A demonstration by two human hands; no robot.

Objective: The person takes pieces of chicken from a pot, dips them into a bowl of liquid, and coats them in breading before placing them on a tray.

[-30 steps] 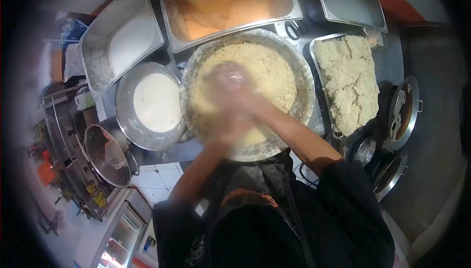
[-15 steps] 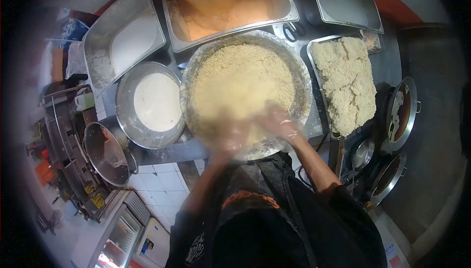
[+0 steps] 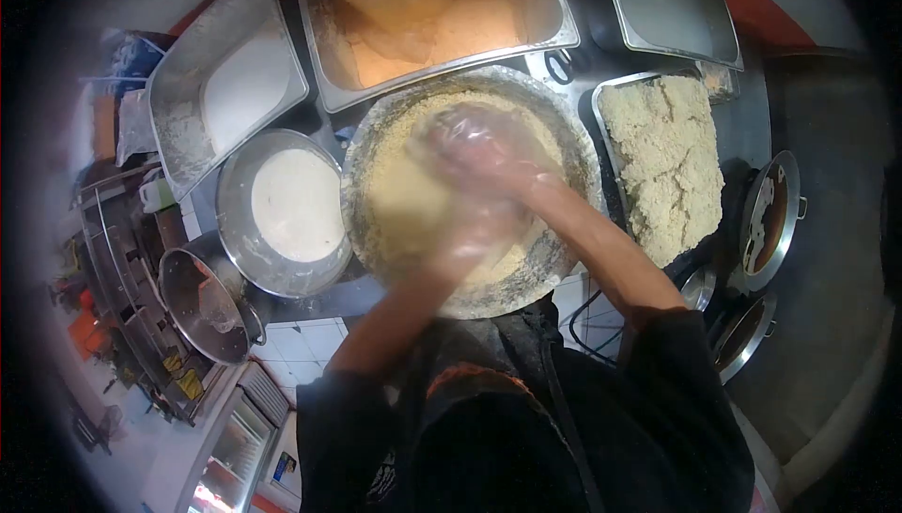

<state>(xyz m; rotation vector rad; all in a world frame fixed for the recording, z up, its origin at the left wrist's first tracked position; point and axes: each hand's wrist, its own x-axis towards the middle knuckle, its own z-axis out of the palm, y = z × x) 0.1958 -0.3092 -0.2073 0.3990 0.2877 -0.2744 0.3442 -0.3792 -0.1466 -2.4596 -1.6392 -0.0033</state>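
Note:
Both of my hands are inside a large round metal bowl [image 3: 587, 151] that holds pale yellow crumbs [image 3: 399, 198]. My left hand [image 3: 489, 226] is low at the middle of the bowl, smeared by motion. Above it, toward the bowl's far side, is my right hand [image 3: 474, 142], also blurred, its forearm reaching in from the right. The hands overlap or lie close together; whether they touch is unclear. What either one holds, if anything, cannot be made out.
A bowl of white batter [image 3: 299, 205] and a tray of white powder [image 3: 246, 90] stand left. Behind is a tray of orange powder [image 3: 432, 29]. At right are a tray of crumb-coated pieces [image 3: 662, 161], scissors [image 3: 558, 67] and pans [image 3: 770, 222].
My right hand has moved up and left, across toward the bowl's far side. My left hand has shifted right and slightly up. The view has shifted a little.

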